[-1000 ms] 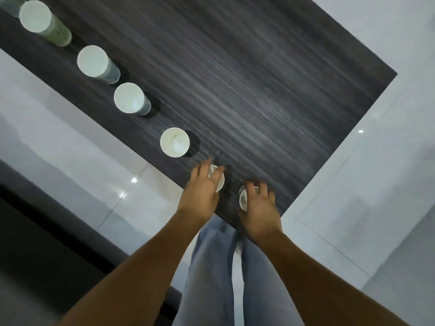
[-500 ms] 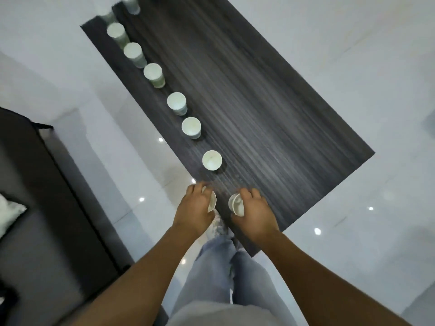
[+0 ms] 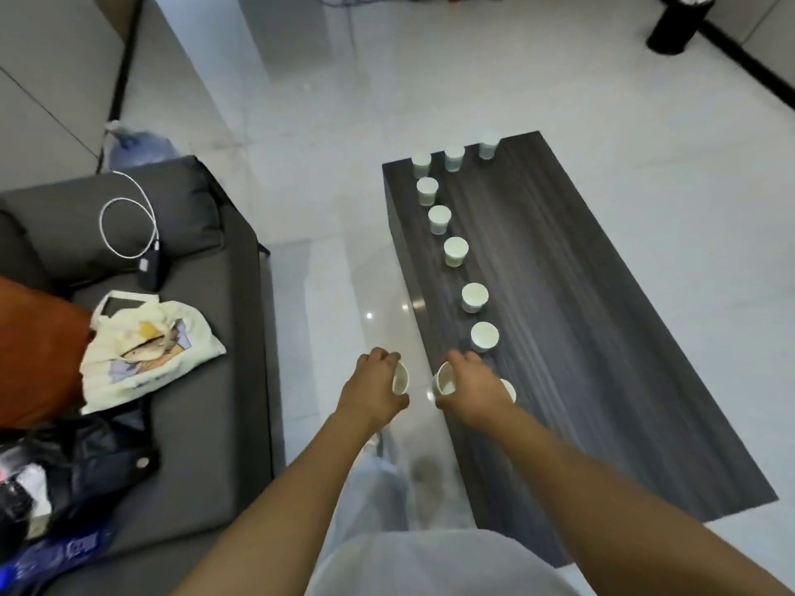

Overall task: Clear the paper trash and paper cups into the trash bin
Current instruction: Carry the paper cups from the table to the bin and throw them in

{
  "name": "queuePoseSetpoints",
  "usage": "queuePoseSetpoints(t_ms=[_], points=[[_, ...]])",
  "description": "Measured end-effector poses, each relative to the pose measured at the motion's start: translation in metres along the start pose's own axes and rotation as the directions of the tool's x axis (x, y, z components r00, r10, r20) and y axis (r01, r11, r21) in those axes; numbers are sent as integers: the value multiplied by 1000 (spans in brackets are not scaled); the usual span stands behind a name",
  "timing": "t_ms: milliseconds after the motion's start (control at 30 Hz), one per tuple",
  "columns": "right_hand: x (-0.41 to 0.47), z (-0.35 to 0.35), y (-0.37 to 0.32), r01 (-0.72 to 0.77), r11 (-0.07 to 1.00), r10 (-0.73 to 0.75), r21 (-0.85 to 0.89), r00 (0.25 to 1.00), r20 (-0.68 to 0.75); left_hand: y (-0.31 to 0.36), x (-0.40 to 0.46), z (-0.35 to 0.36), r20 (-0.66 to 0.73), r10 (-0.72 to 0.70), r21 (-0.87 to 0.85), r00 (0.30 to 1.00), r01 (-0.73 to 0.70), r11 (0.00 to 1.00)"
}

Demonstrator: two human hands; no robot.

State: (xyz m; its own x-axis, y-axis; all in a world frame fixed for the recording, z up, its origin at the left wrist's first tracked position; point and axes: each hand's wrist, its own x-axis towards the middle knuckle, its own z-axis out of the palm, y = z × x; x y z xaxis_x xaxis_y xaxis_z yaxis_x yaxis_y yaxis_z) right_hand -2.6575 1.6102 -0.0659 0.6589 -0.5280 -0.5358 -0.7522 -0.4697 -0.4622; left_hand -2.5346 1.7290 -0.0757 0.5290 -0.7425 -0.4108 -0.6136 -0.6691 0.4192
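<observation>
Between the hands: nothing binned yet. Left hand [image 3: 371, 391] grips one paper cup [image 3: 400, 379], right hand [image 3: 471, 387] grips another [image 3: 444, 379]. Beyond the right hand, row of cups [image 3: 456, 251] still on table [image 3: 602, 337]. Possible bin [image 3: 679, 23] far ahead-right.

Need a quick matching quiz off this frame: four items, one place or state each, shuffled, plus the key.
Items:
1. left hand
2. tote bag
3. white cable
4. black bin

Places or states:
A. coiled on the sofa cushion
B. stands on the floor at far right
C. lies on the sofa seat
D. grips a paper cup over the floor

Pairs: 1-D, 2-C, 3-A, 4-B
</observation>
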Motion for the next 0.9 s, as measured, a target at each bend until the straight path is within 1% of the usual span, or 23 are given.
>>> queuePoseSetpoints(t_ms=[167, 367, 467, 600, 733, 900], points=[[77, -17, -70, 14, 1000, -15, -20, 1000, -15, -60, 59, -66, 6, -39, 1, 999, 39, 999], [155, -33, -149, 9, 1000, -9, -10, 999, -46, -117, 134, -144, 9, -8, 69, 1000, 8, 998], [188, -47, -175, -11, 1000, 11, 2, 999, -47, -132, 168, -177, 2, -1, 64, 1000, 1, 998], [240, -74, -197, -24, 999, 27, 40, 997, -78, -139, 228, -219, -12, 37, 71, 999, -36, 997], [308, -105, -213, -61, 994, 70, 96, 993, -94, -133, 309, -260, 12, 80, 92, 997, -81, 992], [415, -173, -237, -84, 986, 104, 142, 985, -140, -109, 430, -318, 19, 153, 130, 988, -154, 979]])
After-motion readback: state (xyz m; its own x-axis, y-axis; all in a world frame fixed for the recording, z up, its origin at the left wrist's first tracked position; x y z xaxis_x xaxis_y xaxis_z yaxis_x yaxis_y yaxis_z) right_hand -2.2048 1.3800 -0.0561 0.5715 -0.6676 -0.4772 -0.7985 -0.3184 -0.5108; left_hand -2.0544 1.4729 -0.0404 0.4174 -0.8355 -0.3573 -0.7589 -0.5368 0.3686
